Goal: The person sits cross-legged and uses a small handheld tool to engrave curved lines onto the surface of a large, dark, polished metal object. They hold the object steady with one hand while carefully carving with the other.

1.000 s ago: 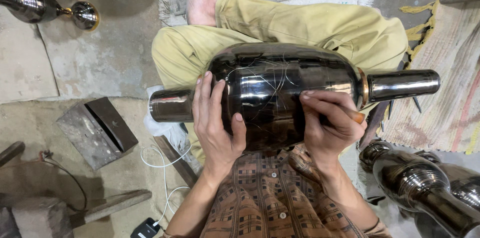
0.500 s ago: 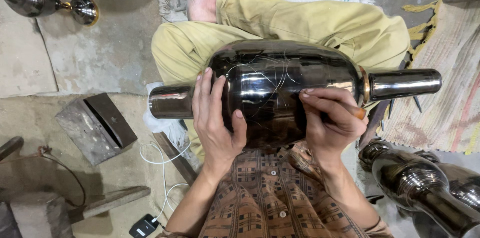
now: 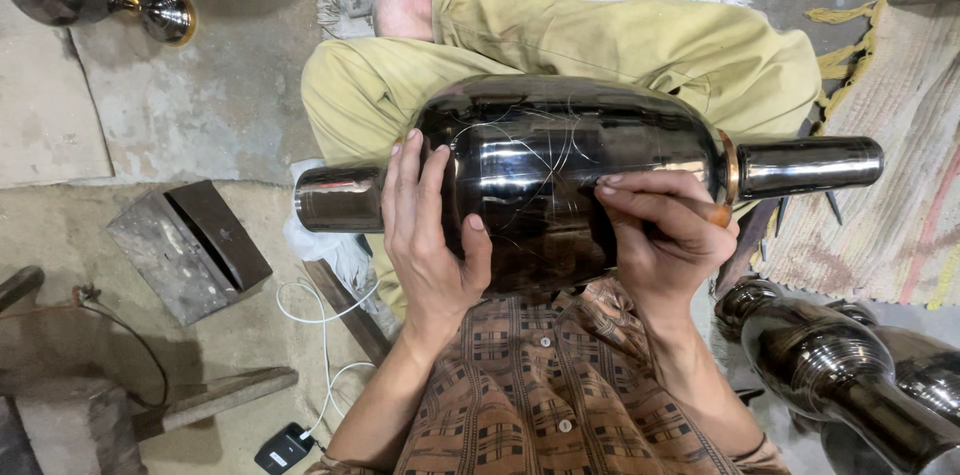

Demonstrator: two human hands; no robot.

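Head view: dark polished metal vase (image 3: 560, 170) lies across the lap, long axis left–right, neck rightward. Left hand (image 3: 430, 225) spread flat on its body; right hand (image 3: 665, 230) pinches a small tool against its surface.

Metal block (image 3: 190, 250), white cable (image 3: 325, 335), dark vases (image 3: 850, 365), fringed rug (image 3: 880, 135) lie around

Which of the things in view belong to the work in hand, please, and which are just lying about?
In hand: dark metal vase, left hand, right hand with a pointed tool.

Lying about: other vases, metal block, white cable, rug.
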